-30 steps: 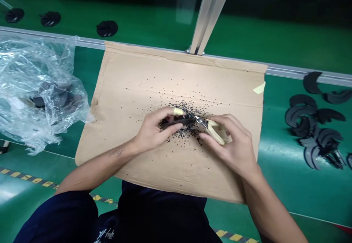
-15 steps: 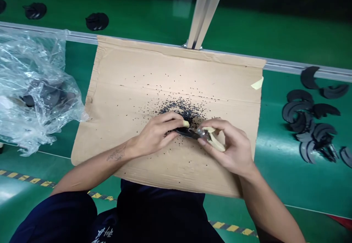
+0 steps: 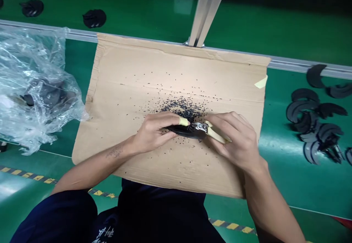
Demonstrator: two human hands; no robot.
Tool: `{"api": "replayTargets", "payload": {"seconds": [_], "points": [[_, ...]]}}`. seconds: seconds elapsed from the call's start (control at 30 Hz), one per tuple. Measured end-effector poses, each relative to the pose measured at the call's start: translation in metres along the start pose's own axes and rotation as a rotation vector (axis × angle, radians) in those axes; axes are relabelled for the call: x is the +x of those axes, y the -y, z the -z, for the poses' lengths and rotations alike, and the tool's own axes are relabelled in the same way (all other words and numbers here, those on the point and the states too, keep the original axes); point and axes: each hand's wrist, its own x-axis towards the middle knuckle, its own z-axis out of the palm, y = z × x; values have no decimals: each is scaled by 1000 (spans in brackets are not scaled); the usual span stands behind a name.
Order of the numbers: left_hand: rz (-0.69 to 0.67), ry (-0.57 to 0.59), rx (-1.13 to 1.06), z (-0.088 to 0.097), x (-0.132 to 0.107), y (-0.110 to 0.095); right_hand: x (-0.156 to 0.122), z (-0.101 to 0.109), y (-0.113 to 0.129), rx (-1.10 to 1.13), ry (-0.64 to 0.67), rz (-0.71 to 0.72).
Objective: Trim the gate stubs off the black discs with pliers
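My left hand [image 3: 158, 131] is closed on a flat, curved black plastic part [image 3: 189, 132], pinching its left end. A pale yellow wrap covers one of its fingertips. In my right hand [image 3: 236, 136] are nippers [image 3: 202, 126] with a metal head and pale yellow handles. Their jaws lie at the upper edge of the black part, close to the left fingertip; whether they touch it I cannot tell. Beneath and behind the hands, many tiny black bits [image 3: 181, 105] are scattered over a cardboard sheet [image 3: 132, 59].
Clear plastic bags [image 3: 63, 78] with dark parts inside lie left of the cardboard. On the right, curved black parts [image 3: 302, 109] sit in a loose pile. Small stacks of black parts [image 3: 95, 18] stand beyond the metal rail. An upright metal post [image 3: 207, 12] rises behind the cardboard.
My right hand has shifted and turned, bringing the nippers' head level against the black part's upper edge. The black part shows more of its face now. My left hand has moved slightly left.
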Motion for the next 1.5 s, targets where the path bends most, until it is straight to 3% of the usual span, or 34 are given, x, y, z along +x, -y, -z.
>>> {"api": "replayTargets", "payload": {"seconds": [0.13, 0.6, 0.83, 1.03, 1.2, 1.4, 1.5], "points": [[-30, 22, -17, 0, 1, 0, -1, 0, -1, -38, 4, 57], [-78, 6, -42, -3, 0, 0, -3, 0, 14, -275, -30, 39], [-123, -20, -56, -2, 3, -3, -4, -7, 13, -103, -89, -99], [-125, 51, 78, -2, 3, -3, 0, -13, 8, -327, -80, -39], [-134, 85, 174, -3, 3, -4, 0, -10, 7, -290, -26, -76], [154, 10, 52, 19, 18, -14, 0, -3, -18, -378, -90, -200], [181, -18, 71, 42, 45, -6, 0, -6, -33, -461, -141, -175]]}}
